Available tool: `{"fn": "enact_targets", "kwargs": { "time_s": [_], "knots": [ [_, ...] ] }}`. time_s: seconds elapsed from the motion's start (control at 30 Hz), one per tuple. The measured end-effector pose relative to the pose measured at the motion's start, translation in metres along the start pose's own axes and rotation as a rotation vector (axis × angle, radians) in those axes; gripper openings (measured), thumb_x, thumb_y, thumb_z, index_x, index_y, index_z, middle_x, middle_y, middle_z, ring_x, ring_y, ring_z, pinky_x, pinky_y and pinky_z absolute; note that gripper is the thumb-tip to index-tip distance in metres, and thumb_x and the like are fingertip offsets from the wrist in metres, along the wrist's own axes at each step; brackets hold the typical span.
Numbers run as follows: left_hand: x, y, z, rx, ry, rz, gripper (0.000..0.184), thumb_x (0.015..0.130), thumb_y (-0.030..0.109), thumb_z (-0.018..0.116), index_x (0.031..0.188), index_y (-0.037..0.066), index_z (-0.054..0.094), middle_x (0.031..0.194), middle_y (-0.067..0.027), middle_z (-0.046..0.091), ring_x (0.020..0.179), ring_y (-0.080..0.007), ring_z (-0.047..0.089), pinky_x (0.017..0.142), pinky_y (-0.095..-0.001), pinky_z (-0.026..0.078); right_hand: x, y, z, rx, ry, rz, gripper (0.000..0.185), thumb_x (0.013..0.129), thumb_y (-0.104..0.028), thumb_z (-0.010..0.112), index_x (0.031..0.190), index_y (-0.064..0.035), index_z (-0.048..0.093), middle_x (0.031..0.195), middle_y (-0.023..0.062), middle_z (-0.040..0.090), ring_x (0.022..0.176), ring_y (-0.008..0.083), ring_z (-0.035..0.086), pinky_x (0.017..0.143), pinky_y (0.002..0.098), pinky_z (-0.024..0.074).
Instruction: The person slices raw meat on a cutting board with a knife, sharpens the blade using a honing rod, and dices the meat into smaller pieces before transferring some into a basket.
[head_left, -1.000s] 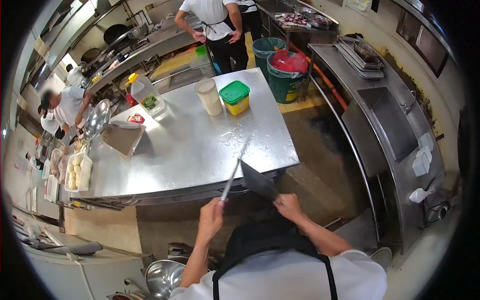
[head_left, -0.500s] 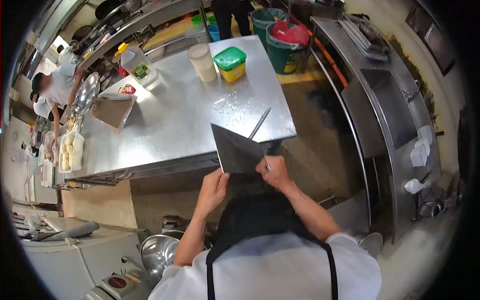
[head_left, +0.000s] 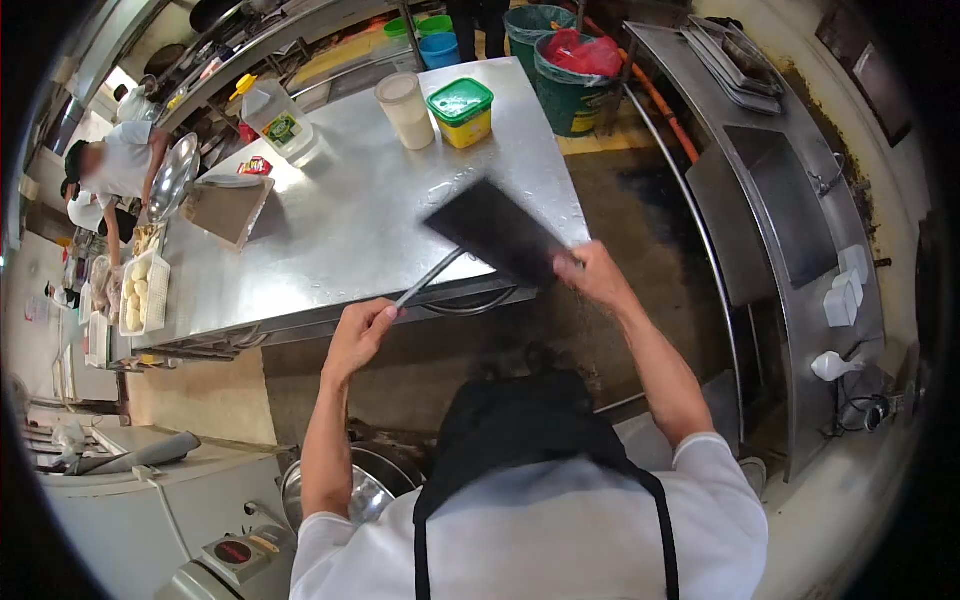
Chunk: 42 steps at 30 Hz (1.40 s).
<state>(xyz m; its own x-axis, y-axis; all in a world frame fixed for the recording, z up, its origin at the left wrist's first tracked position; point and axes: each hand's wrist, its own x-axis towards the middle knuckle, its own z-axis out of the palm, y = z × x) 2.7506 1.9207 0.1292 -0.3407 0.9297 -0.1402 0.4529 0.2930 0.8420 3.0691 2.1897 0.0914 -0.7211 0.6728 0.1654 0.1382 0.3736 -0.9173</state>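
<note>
My left hand (head_left: 358, 338) is closed round the handle of a thin metal rod (head_left: 430, 277), which slants up to the right. Wrapped round the handle of a wide, dark cleaver (head_left: 497, 232) are the fingers of my right hand (head_left: 592, 275). The broad blade points up and left over the near edge of the steel table (head_left: 340, 240) and is slightly blurred. The rod's far end meets or passes behind the blade's lower edge; which of these cannot be made out.
On the table stand a jug (head_left: 278, 122), a pale container (head_left: 405, 110), a green-lidded tub (head_left: 461, 112) and a cardboard piece (head_left: 228, 208). A basket (head_left: 145, 293) holds pale round items. A co-worker (head_left: 120, 165) is at left. A sink counter (head_left: 740, 180) runs along the right.
Both hands have moved further apart and forward. The cleaver has swung from near my left hand to up and right, and the rod now shows in front of my left hand.
</note>
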Motion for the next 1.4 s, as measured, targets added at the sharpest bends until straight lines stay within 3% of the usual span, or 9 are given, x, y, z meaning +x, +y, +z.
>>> {"fn": "enact_targets", "kwargs": {
  "time_s": [0.2,0.23,0.3,0.47,0.57,0.73,0.93,1.17,1.4],
  "knots": [
    [-0.008,0.021,0.003,0.043,-0.037,0.021,0.037,0.105,0.031,0.059,0.099,-0.003,0.073,0.061,0.0009,0.045,0.059,-0.0096,0.042,0.054,-0.0321,0.034,0.018,0.016,0.022,0.02,0.021,0.382,0.055,0.097,-0.052,0.067,0.106,0.002,0.075,0.072,0.0055,0.066,0.065,0.0156,0.061,0.064,0.0344,0.0491],
    [-0.011,0.019,-0.008,0.034,0.03,-0.009,0.037,0.105,0.03,0.059,0.099,-0.003,0.074,0.061,0.0009,0.045,0.059,-0.0097,0.042,0.054,-0.0321,0.034,-0.003,0.055,0.048,-0.168,0.385,-0.121,0.053,0.097,-0.049,0.068,0.106,0.003,0.076,0.083,0.013,0.075,0.08,0.0225,0.071,0.078,0.04,0.0542],
    [-0.034,0.003,-0.033,0.002,0.179,-0.054,0.036,0.105,0.029,0.058,0.1,-0.003,0.074,0.061,0.0009,0.046,0.059,-0.0098,0.042,0.054,-0.0321,0.034,-0.068,0.104,0.029,-0.156,-0.099,0.377,0.045,0.093,-0.04,0.076,0.118,-0.0027,0.076,0.11,0.0186,0.077,0.103,0.0282,0.075,0.091,0.041,0.0543],
    [-0.025,0.009,-0.004,0.128,0.035,0.029,0.029,0.103,0.025,0.061,0.103,-0.001,0.074,0.062,-0.0049,0.048,0.06,-0.0137,0.043,0.055,-0.0351,0.038,-0.011,0.029,0.044,0.004,0.132,0.252,0.043,0.095,-0.038,0.074,0.111,0.0024,0.078,0.097,0.0146,0.079,0.095,0.019,0.074,0.086,0.0345,0.055],
    [-0.012,0.016,0.014,0.144,0.007,0.096,0.032,0.104,0.027,0.059,0.104,-0.002,0.073,0.062,-0.0043,0.049,0.06,-0.0139,0.043,0.055,-0.035,0.038,0.02,0.008,0.05,0.108,0.071,0.195,0.051,0.097,-0.048,0.069,0.103,0.0009,0.078,0.062,-0.0016,0.056,0.062,0.0093,0.054,0.06,0.0335,0.0452],
    [-0.034,-0.009,-0.042,-0.025,0.377,-0.039,0.041,0.108,0.033,0.054,0.103,-0.001,0.076,0.063,0.0037,0.047,0.059,-0.0084,0.043,0.053,-0.0303,0.034,-0.087,0.099,0.037,-0.147,-0.077,0.372,0.037,0.093,-0.035,0.076,0.113,-0.0043,0.079,0.1,0.0172,0.079,0.096,0.017,0.074,0.082,0.0341,0.0557],
    [-0.019,0.005,0.007,-0.033,0.276,-0.058,0.034,0.108,0.026,0.055,0.104,-0.002,0.074,0.064,0.0036,0.049,0.061,-0.0067,0.044,0.054,-0.0287,0.036,-0.008,-0.009,0.039,-0.083,0.011,0.148,0.039,0.087,-0.034,0.083,0.084,0.0028,0.072,0.073,0.0112,0.07,0.068,0.0126,0.058,0.067,0.0361,0.0496],
    [-0.031,0.02,0.061,-0.135,0.216,-0.11,0.029,0.105,0.021,0.057,0.106,-0.003,0.074,0.065,-0.0025,0.053,0.062,-0.0095,0.048,0.057,-0.0305,0.04,-0.077,0.047,0.074,-0.074,0.224,0.166,0.046,0.09,-0.032,0.081,0.065,0.001,0.061,0.057,0.0094,0.059,0.058,0.0114,0.053,0.055,0.0371,0.0446],
    [-0.016,0.044,0.084,0.139,0.072,-0.166,0.025,0.103,0.018,0.059,0.105,-0.005,0.069,0.066,-0.0117,0.054,0.06,-0.0147,0.047,0.058,-0.0339,0.041,-0.023,-0.006,0.104,-0.043,0.251,-0.13,0.014,0.077,-0.008,0.078,0.072,-0.0025,0.067,0.07,0.0188,0.067,0.067,0.0384,0.069,0.061,0.0437,0.053]
  ]
}}
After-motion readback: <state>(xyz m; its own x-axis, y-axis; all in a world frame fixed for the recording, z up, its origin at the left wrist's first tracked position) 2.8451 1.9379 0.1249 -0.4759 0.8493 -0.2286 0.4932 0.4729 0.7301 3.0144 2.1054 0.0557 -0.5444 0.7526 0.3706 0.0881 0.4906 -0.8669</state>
